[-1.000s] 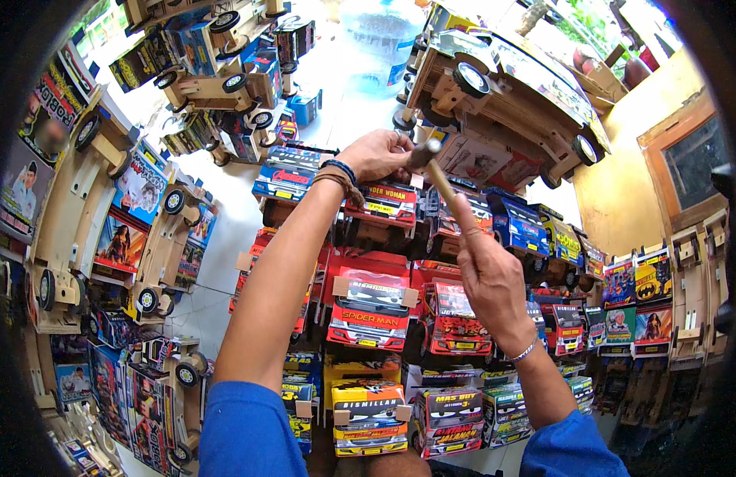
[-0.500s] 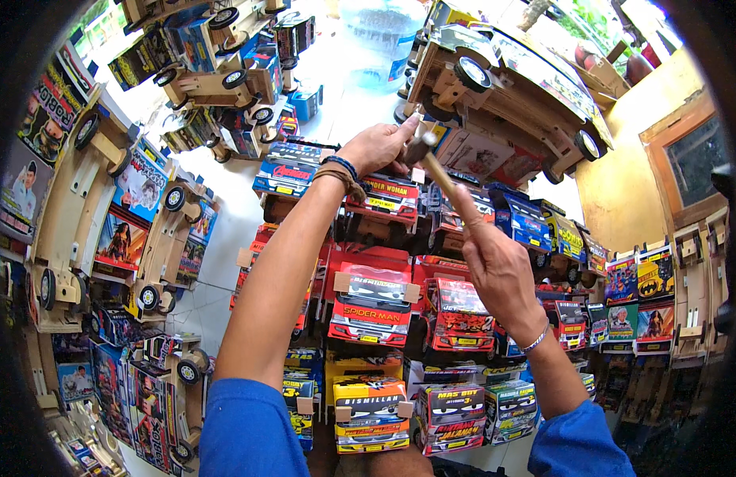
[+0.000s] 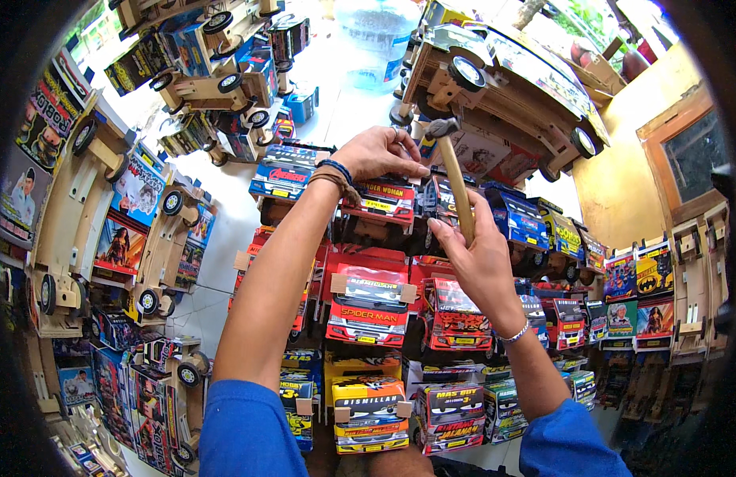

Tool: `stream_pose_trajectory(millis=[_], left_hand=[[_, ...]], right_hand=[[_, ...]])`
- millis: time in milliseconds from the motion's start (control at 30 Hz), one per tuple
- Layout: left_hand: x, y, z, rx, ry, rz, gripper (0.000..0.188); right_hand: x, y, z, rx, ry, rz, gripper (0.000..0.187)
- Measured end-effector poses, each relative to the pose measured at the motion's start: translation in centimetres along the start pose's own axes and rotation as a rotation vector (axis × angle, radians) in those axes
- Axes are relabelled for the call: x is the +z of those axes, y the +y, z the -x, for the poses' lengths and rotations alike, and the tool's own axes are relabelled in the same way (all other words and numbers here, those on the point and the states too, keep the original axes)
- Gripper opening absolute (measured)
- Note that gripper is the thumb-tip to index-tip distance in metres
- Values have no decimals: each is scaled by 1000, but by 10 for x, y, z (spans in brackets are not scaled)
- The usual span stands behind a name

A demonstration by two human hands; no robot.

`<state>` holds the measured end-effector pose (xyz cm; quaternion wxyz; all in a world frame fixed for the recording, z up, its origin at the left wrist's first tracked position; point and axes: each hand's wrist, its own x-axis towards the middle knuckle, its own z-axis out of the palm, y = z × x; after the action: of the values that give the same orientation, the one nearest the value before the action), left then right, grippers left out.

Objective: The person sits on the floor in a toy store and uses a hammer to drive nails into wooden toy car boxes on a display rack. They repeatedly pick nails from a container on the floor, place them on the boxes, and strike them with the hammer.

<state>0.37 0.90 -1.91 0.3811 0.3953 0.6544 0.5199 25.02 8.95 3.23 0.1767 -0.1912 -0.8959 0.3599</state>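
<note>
My right hand (image 3: 479,258) is wrapped round the wooden handle of a hammer (image 3: 455,179). The hammer stands nearly upright, its dark metal head (image 3: 442,127) up and apart from my left hand. My left hand (image 3: 376,153) is closed, thumb and fingertips together at the top right corner of a red toy truck (image 3: 384,205) in the far row. Whatever those fingers pinch is too small or hidden to make out. Beside that truck stand a blue toy truck (image 3: 279,176) on the left and a dark-fronted toy truck (image 3: 441,200) on the right, partly behind the hammer.
Nearer me stand rows of toy trucks, among them a red one (image 3: 368,306) and a yellow-orange one (image 3: 371,417). Wooden truck bodies with wheels (image 3: 149,238) are stacked at left. A large wooden truck (image 3: 503,95) lies tipped at far right, near a clear plastic tub (image 3: 373,40).
The hammer head has lifted away from my left fingertips, and its handle is more upright. My left fingers have shifted down onto the red truck's top corner.
</note>
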Motion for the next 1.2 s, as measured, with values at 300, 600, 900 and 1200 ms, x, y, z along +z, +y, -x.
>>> stream_pose_trajectory(millis=[300,600,900,1200], left_hand=[[1,8,5,-20,-21,-42,39],[4,-5,-6,54,23,-30,44],[5,90,79,144,466,-497,38],[99,160,432,-261,510,-679,25]], right_hand=[[17,-5,-1,38,-27,-5,63],[-46,-47,62,147,7,-66,58],[-126,-103,168,196,-141,-292,56],[-132,-169,210,-602,-449,-291,46]])
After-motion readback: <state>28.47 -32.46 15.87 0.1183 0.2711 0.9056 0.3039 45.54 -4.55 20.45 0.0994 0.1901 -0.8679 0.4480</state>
